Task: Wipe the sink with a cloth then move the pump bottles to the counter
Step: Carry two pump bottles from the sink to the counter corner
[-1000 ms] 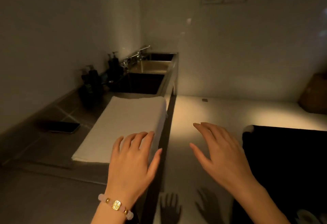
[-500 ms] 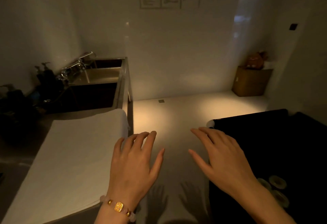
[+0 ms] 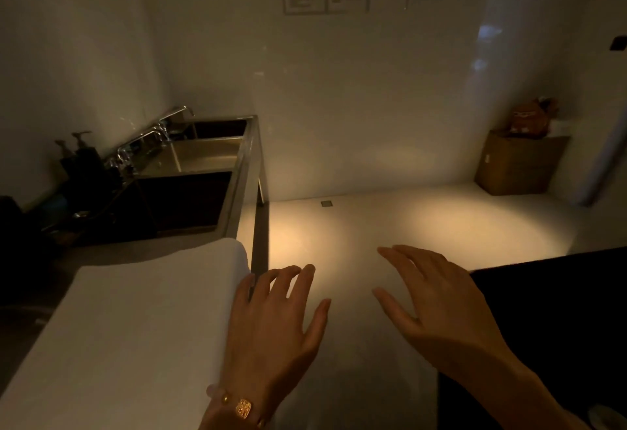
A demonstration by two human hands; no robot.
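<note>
At the far left, two dark pump bottles (image 3: 81, 154) stand against the wall beside the stainless steel sink (image 3: 242, 171). They are almost lost in shadow, so a reach for them in this light could clip a pump head and tip one into the basin. The chrome taps (image 3: 142, 144) stand just beside the bottles and overhang the basins, so a wiping arm could catch on them, as could a bottle lifted past them. Nearer the camera, on the grey desk (image 3: 152, 246), lies a large white folded cloth (image 3: 135, 321), seemingly the one meant for wiping. Its right edge runs along the desk's edge, so a tug at one corner would likely unfold it or drag it onto the pale floor (image 3: 407, 219). The left hand (image 3: 271, 324), with a gold-beaded bracelet (image 3: 242, 407) at the wrist, is spread and relaxed and grips nothing. Its outer fingers sit at the cloth's edge, though whether they touch it cannot be told. The right hand (image 3: 437, 304) is likewise open and empty above the floor, well apart from the cloth. By the look of it the wiping has not begun. The sink is well apart from both hands, so a hasty one-handed grab at the cloth is the likeliest slip.
</note>
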